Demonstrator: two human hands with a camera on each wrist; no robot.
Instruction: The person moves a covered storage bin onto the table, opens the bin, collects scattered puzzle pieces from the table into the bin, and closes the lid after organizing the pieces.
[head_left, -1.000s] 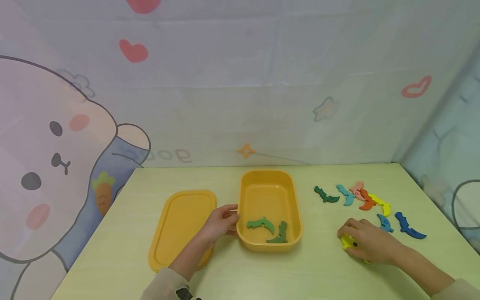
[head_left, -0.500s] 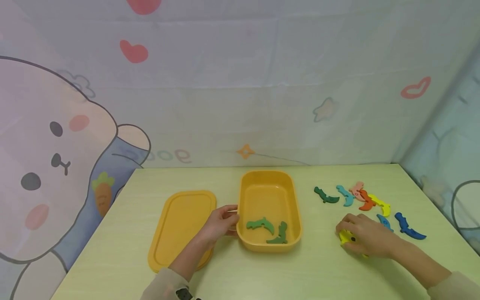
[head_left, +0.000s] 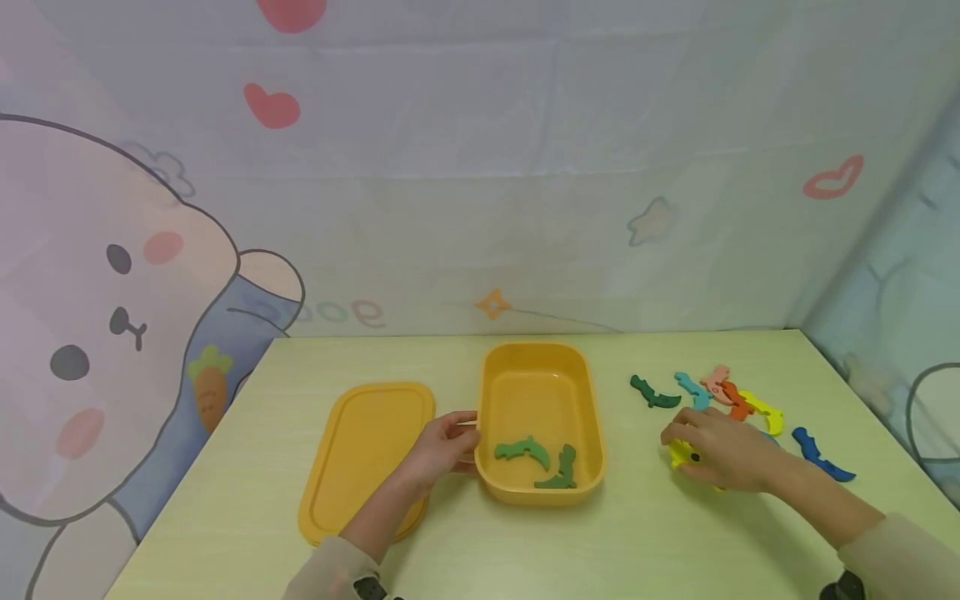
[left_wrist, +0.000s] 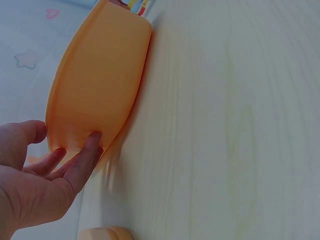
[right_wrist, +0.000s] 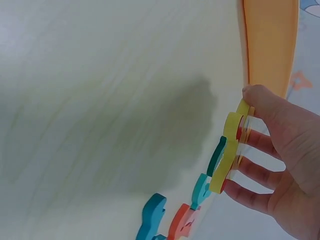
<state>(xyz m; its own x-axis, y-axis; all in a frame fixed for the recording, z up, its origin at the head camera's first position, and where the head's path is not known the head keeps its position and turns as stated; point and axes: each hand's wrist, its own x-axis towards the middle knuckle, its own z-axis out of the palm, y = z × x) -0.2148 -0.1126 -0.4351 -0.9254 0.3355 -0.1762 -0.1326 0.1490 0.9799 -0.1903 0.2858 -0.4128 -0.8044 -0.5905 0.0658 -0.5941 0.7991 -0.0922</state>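
Note:
My left hand (head_left: 442,446) rests with its thumb at the rim and fingertips against the outer wall of the yellow-orange plastic box (head_left: 536,496). Two green crescent-tailed animal pieces lie inside the box at its near end, a lighter one (head_left: 522,450) and a darker one (head_left: 564,468). To the right, my right hand (head_left: 723,450) grips a flat yellow toy piece (right_wrist: 231,150) with a black dot, thumb at one end and fingers along its side. My fingers hide part of it. The right wrist view shows red along its edge.
Behind the right hand lie a dark green piece (head_left: 654,392), a light blue piece (head_left: 692,389), a pink piece (head_left: 717,382), an orange-red piece (head_left: 738,402) and a yellow curved piece (head_left: 767,411). A dark blue piece (head_left: 819,454) lies farther right. The box lid (head_left: 360,458) lies left.
My right hand has moved slightly left and away from me with the yellow toy piece, now covering most of a blue piece. My left hand and the box have stayed in place.

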